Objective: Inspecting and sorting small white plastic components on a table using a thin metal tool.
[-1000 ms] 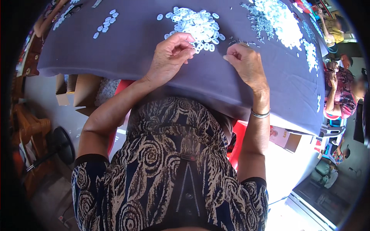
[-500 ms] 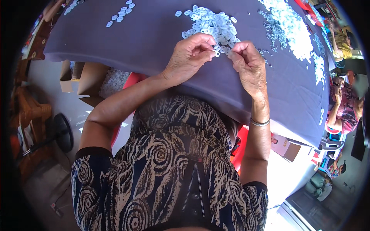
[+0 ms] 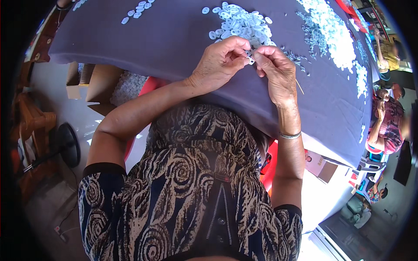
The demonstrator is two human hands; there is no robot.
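Pinching one small white ring (image 3: 250, 59) together, left hand (image 3: 217, 65) and right hand (image 3: 276, 71) meet (fingertips touching).

Table w/ grey-purple cloth (image 3: 165, 39) carries piles of small white rings (image 3: 239, 21), plus finer white bits (image 3: 335, 39), prob. tiny parts.

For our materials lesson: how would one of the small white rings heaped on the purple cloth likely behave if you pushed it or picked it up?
The white rings look thin and flat, so one would probably slide rather than roll. They seem very light: the heap barely dents the purple cloth. Being tiny, one likely needs a fingertip pinch, as where the left hand and right hand meet.
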